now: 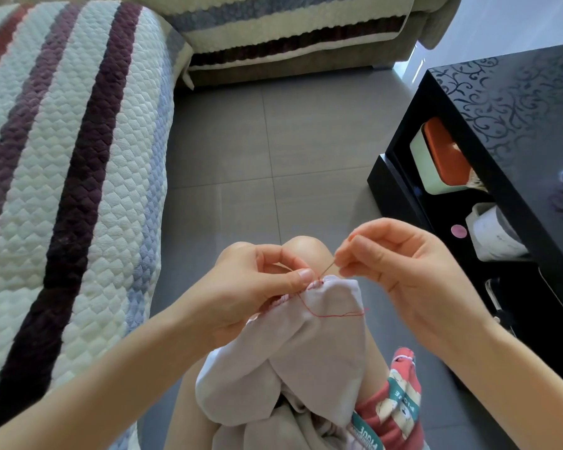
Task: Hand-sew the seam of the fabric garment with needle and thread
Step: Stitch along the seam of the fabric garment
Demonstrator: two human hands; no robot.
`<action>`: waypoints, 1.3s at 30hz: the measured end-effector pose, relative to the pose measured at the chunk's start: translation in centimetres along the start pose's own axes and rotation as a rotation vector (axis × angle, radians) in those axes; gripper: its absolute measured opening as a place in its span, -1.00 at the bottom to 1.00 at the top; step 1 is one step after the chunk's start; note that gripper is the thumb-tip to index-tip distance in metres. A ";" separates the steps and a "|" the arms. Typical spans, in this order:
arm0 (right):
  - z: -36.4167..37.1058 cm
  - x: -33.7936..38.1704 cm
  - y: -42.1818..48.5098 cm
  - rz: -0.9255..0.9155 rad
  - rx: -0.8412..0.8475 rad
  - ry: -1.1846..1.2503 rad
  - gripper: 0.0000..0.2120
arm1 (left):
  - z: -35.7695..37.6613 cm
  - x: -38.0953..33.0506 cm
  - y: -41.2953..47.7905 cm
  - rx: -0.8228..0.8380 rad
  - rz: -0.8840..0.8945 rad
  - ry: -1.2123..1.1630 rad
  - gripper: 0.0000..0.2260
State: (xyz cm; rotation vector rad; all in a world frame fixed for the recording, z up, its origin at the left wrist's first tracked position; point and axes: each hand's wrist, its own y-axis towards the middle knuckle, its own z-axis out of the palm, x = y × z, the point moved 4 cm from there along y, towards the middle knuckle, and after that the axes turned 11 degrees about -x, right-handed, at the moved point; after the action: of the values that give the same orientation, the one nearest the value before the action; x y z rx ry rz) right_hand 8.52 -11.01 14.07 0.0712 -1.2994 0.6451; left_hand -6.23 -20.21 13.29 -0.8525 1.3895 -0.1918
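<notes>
Pinching the pale garment (325, 323) at its seam edge (319, 281), your left hand (241, 287) had thumb and forefinger pressed together on the fold, holding it up over your knees with the rest draped into your lap. Just right of that thumb the needle (329, 268) stuck out of the seam, its long axis slanting up and to the right, straight into your right hand (400, 264), whose fingertips were closed on its upper end. So the right hand was the nearer one, and I'd guess the pull had to follow that slant, with the red thread (325, 316) lying slack across the cloth below.
</notes>
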 end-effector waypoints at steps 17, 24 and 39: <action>-1.6 -1.0 -1.4 0.731 0.143 0.444 -0.84 | 0.8 -0.1 -0.5 -0.025 0.097 0.072 -0.86; -0.6 0.0 -3.2 -0.294 0.068 -0.979 -0.79 | 1.9 -0.2 -1.0 0.000 0.290 0.238 -0.86; 0.7 6.5 -0.9 -0.382 0.150 -0.761 -0.83 | 2.9 -1.2 -1.8 -0.103 0.261 0.117 -0.86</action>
State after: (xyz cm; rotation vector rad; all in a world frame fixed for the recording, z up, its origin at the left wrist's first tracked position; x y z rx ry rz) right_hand 9.16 -9.38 20.45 0.7282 -1.8948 0.3871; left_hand -3.24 -19.63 15.16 -0.7447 1.6169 0.0320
